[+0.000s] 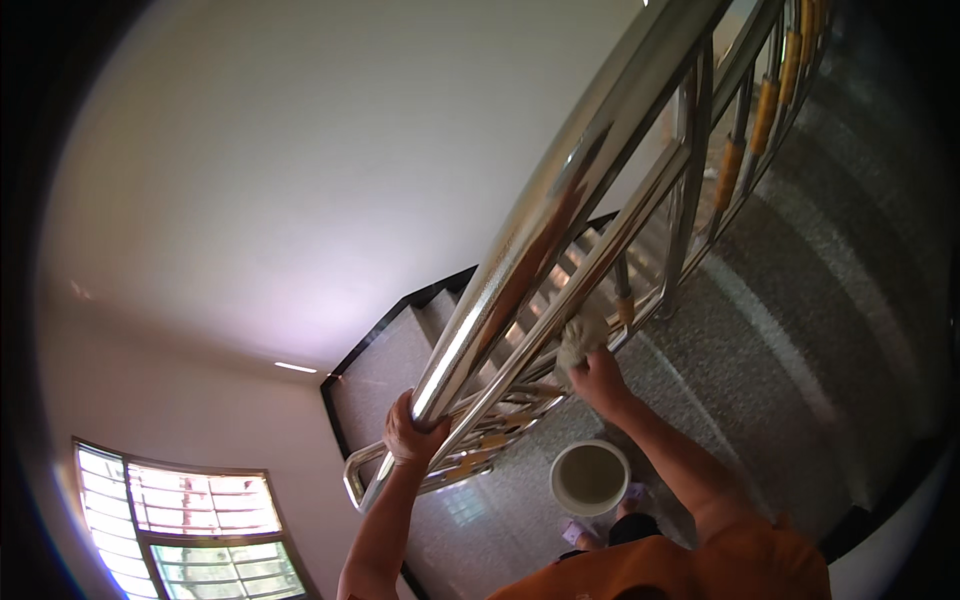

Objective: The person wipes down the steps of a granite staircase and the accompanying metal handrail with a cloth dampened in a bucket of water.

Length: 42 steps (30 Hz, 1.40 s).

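My left hand (415,430) grips the thick, shiny metal handrail (487,300) of a staircase railing near its lower end. To its right, my right hand (600,382) holds a bunched, light grey-brown cloth (582,339) against the thinner rails below the handrail. Metal balusters with yellow-brown sleeves (727,174) run along the railing towards the upper right. A round, pale bucket (590,478) stands on the speckled floor by my feet; its inside looks greyish, and whether it holds water I cannot tell.
Speckled stone steps (787,337) rise on the right of the railing. Beyond it, another flight (439,311) with a dark skirting edge runs along the pale wall (300,187). A barred window (202,502) is at the lower left.
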Each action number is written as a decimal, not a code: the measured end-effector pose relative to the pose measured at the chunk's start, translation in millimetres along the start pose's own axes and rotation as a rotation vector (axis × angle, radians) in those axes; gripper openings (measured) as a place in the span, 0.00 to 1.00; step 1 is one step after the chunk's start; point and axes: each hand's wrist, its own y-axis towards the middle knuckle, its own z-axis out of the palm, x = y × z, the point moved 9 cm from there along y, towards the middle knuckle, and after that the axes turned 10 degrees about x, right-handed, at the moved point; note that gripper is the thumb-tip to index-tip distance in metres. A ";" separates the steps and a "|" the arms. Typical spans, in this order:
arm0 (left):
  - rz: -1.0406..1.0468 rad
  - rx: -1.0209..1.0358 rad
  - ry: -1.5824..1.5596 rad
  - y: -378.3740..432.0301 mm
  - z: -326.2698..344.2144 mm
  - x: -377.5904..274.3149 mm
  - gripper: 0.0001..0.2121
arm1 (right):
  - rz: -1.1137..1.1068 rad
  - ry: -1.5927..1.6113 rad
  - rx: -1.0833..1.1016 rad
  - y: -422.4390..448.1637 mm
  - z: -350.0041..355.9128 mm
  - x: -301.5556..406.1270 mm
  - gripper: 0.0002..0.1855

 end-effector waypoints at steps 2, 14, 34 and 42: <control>0.000 -0.013 0.004 -5.2 -10.0 5.8 0.33 | -0.309 -0.185 -0.021 -12.1 -20.3 66.7 0.26; -0.041 -0.002 -0.108 10.4 -9.8 17.5 0.30 | 0.031 -1.379 0.254 248.7 -178.8 216.1 0.25; -0.026 0.192 -0.137 -11.2 -3.5 28.2 0.30 | -0.241 -0.609 0.946 115.6 235.8 140.1 0.21; -0.301 0.158 -0.061 -326.2 47.0 270.3 0.27 | -0.481 -1.617 0.616 44.3 162.0 178.9 0.37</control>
